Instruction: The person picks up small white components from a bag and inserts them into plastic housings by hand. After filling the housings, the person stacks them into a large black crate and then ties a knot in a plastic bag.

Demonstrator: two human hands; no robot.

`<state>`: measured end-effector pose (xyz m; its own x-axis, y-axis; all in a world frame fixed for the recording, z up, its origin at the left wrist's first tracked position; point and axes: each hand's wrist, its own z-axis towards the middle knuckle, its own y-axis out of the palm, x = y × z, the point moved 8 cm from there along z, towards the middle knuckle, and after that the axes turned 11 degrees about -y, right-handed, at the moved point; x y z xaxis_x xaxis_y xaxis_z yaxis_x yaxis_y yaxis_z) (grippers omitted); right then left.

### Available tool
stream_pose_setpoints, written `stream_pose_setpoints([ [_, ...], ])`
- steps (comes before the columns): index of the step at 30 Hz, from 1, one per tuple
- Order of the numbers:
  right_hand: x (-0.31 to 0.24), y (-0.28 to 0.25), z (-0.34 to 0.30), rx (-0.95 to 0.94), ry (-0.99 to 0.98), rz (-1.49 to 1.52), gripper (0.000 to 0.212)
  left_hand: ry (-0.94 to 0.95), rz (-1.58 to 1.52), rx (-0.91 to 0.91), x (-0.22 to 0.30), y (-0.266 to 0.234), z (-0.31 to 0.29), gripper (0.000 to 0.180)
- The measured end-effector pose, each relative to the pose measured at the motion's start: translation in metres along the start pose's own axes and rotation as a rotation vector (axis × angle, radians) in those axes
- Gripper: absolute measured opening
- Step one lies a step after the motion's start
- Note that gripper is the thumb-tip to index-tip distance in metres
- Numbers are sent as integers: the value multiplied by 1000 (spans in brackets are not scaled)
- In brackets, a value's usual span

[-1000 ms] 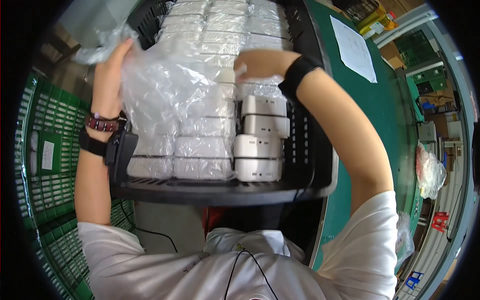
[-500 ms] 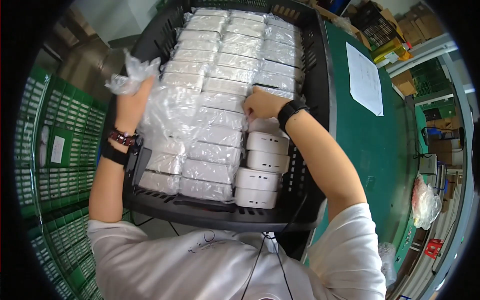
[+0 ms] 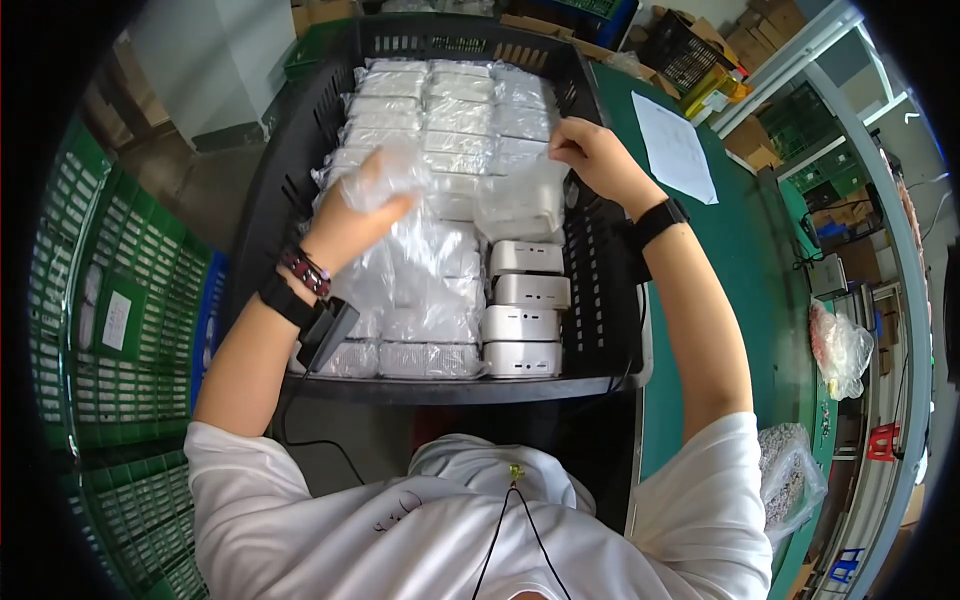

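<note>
A black plastic crate holds rows of flat white box-shaped devices in clear bags. My left hand is closed around a bunch of crumpled clear plastic bags, which droop over the left and middle rows. At the right row, my right hand pinches what looks like the upper edge of a clear bag. A pale device shows through that bag. Nearer to me, several bare silver-white devices with small ports stand one behind another.
The crate's right side meets a green worktable with a white paper sheet on it. Green slatted crates are stacked at the left. A black cable hangs below the crate's front edge. Shelving stands at the far right.
My left hand has moved right, over the rows, with the plastic bags. My right hand has lifted away from the device row toward the crate's right wall. The camera view has also shifted.
</note>
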<state>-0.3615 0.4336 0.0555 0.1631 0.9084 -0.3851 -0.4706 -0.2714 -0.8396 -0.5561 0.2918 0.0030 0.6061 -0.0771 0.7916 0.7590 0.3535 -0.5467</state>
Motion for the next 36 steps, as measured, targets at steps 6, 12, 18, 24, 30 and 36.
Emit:
stream_pose_setpoints([
  [6, -109, 29, 49, 14, -407, 328, 14, 126, -209, -112, 34, 13, -15, 45],
  [12, -74, 32, 91, 141, -245, 901, 17, 49, 276, 79, -14, -14, -8, 30],
  [18, 63, 142, 21, -646, 109, 448, 14, -85, 169, 337, -16, -75, 8, 15],
  [24, 51, 145, 8, -974, 2, 26, 12, -115, 303, 285, -8, -68, 4, 16],
  [30, 118, 138, 17, -613, 166, -159, 16, -98, 284, 276, -3, -62, 5, 18],
  [36, 116, 145, 18, -417, 45, -512, 27, -157, 203, 284, -10, -55, 2, 19],
])
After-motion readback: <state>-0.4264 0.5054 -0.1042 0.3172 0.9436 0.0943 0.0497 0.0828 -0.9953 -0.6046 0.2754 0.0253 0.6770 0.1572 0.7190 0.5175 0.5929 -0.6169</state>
